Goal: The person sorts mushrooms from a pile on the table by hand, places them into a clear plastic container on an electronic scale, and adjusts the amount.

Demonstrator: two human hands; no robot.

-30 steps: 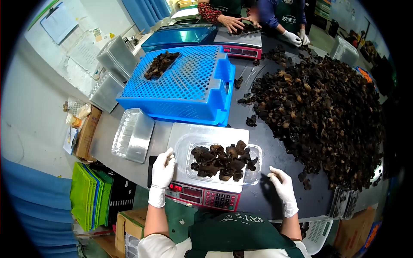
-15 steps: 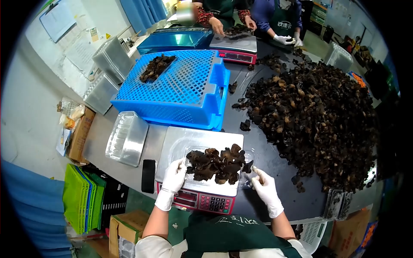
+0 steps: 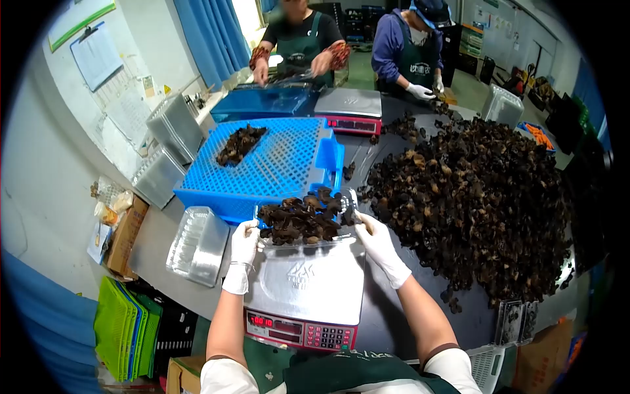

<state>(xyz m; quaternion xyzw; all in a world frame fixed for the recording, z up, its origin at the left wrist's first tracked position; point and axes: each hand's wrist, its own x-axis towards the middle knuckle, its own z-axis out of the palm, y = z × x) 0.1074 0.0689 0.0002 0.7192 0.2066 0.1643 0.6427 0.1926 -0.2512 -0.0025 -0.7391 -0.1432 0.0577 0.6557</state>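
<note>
My left hand (image 3: 244, 253), in a white glove, grips the left end of a clear plastic tray (image 3: 338, 244). The right end is held by my right hand (image 3: 382, 249), also gloved, with the thumb over the rim. Dark wood ear mushrooms (image 3: 298, 220) fill the tray, a few of them near my right fingers. The tray is raised above the far edge of a digital scale (image 3: 305, 282), whose metal plate is bare and whose red display is lit. Just beyond the tray stands an upturned blue crate (image 3: 262, 174).
A large heap of wood ear mushrooms (image 3: 472, 203) covers the right of the table. Stacked clear trays (image 3: 197, 246) stand at left. Mushrooms (image 3: 241, 144) lie on the crate. Beyond are a second scale (image 3: 348, 105), a blue bin (image 3: 262, 102) and two co-workers, one with a tray.
Both hands have lifted the filled tray off the scale and moved it forward towards the blue crate. The co-worker at the back left has moved a tray off the second scale, over the bin.
</note>
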